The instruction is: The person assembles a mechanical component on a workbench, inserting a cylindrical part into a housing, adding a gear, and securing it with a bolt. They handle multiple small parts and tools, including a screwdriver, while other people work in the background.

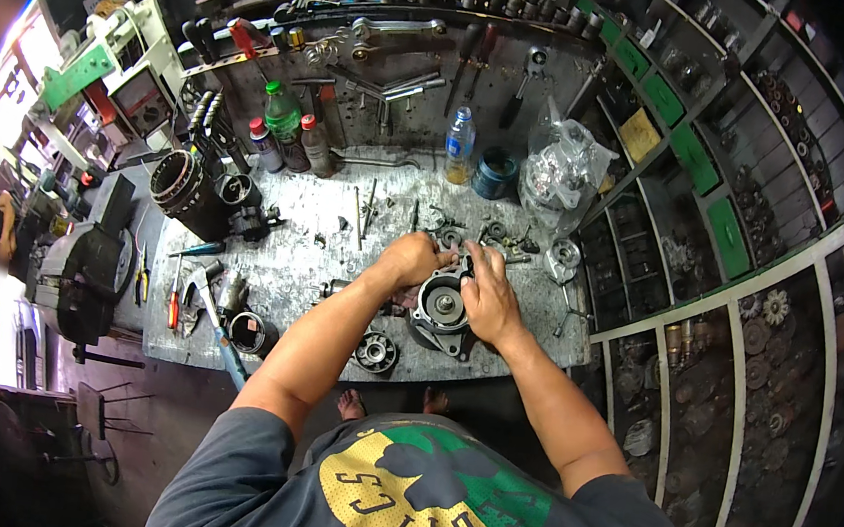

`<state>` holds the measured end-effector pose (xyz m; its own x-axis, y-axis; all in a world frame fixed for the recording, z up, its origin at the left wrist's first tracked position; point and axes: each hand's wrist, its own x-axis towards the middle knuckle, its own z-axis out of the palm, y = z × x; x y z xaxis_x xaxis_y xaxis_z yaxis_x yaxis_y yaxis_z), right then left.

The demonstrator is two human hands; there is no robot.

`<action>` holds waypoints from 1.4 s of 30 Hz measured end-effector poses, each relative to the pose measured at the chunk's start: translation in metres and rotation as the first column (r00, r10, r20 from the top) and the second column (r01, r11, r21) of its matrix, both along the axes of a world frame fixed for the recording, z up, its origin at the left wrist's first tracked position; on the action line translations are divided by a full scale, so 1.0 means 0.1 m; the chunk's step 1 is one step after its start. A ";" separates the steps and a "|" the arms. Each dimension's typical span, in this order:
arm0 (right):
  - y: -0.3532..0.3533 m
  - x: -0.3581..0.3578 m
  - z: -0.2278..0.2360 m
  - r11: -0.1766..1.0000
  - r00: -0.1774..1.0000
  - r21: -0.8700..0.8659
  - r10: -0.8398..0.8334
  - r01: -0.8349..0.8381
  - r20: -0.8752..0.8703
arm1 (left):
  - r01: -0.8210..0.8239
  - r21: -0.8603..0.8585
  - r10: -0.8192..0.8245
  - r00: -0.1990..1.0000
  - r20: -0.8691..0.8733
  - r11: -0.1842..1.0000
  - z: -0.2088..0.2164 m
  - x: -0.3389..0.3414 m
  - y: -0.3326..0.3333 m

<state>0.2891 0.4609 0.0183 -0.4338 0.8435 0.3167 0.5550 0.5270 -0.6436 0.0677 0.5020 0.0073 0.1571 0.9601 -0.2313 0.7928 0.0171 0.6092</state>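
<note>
A round metal machine housing point(425, 316) with flange ears stands on the worktop in front of me, a shaft and disc showing in its centre. My left hand point(414, 261) is at its far left edge, fingers curled together; what they pinch is too small to make out. A bit of reddish cloth point(405, 298) shows below that hand. My right hand point(491, 300) grips the housing's right side, thumb and fingers against the rim. A separate round metal end piece with holes point(375, 352) lies near left of the housing. Small metal parts point(451, 236) lie just beyond my hands.
A hammer point(220, 331), a red screwdriver point(173, 306) and a dark cylinder point(187, 191) are at the left, beside a bench vise point(91, 265). Bottles point(282, 111), a blue can point(495, 173) and a plastic bag point(563, 165) stand along the back. Shelves point(718, 320) line the right.
</note>
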 end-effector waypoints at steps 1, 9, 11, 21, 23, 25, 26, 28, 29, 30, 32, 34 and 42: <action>0.00 -0.01 0.01 1.000 1.000 0.026 -0.014 0.014 -0.014 | -0.043 0.038 0.042 0.998 0.042 0.998 0.00 0.02 -0.01; 0.01 -0.03 -0.03 0.996 0.993 -0.009 -0.083 0.084 0.079 | -0.416 0.165 0.263 0.787 0.559 0.894 -0.49 -0.08 -1.28; 0.02 -0.03 -0.05 0.998 0.997 0.016 -0.059 0.058 0.052 | -0.402 0.131 0.283 0.808 0.517 0.906 -0.40 -0.08 -1.45; 0.01 -0.04 0.00 0.996 0.990 0.039 -0.085 0.081 0.110 | -0.547 0.146 0.422 0.766 0.484 0.825 -0.27 0.13 -0.58; 0.01 -0.03 -0.01 0.993 0.986 0.072 -0.102 0.093 0.130 | -0.545 0.081 0.425 0.731 0.534 0.835 -0.38 0.07 -0.80; 0.01 -0.04 -0.02 0.991 0.986 0.081 -0.114 0.105 0.118 | -0.543 -0.027 0.467 0.693 0.549 0.839 -0.44 0.04 -1.17; 0.01 -0.03 -0.03 0.992 0.986 0.077 -0.113 0.104 0.123 | -0.535 0.019 0.447 0.724 0.525 0.845 -0.47 0.01 -1.36; 0.01 -0.04 -0.05 0.993 0.988 0.055 -0.107 0.101 0.115 | -0.488 0.066 0.402 0.781 0.478 0.870 -0.50 -0.04 -1.69; 0.01 -0.04 -0.06 0.993 0.987 0.047 -0.111 0.107 0.117 | -0.549 -0.027 0.449 0.653 0.610 0.835 -0.52 0.01 -1.81; 0.01 -0.04 -0.06 0.992 0.986 0.044 -0.119 0.114 0.114 | -0.630 -0.108 0.452 0.417 0.789 0.769 -0.53 0.03 -1.85; 0.01 -0.05 -0.07 0.992 0.992 0.083 -0.104 0.098 0.073 | -0.721 -0.143 0.435 0.237 0.868 0.678 -0.56 0.17 -1.86; 0.01 -0.05 -0.08 0.991 0.988 0.066 -0.126 0.120 0.087 | -0.546 0.302 0.325 0.769 0.551 0.781 -0.58 0.40 -1.80; 0.00 -0.05 -0.08 0.990 0.984 0.051 -0.139 0.135 0.107 | -0.418 0.180 0.276 0.812 0.515 0.891 -0.42 0.18 -1.54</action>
<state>0.2844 0.4614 0.0098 -0.3494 0.8840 0.3105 0.6902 0.4669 -0.5528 0.0854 0.3477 -0.0348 -0.1788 0.9820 0.0600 0.3873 0.0142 0.9219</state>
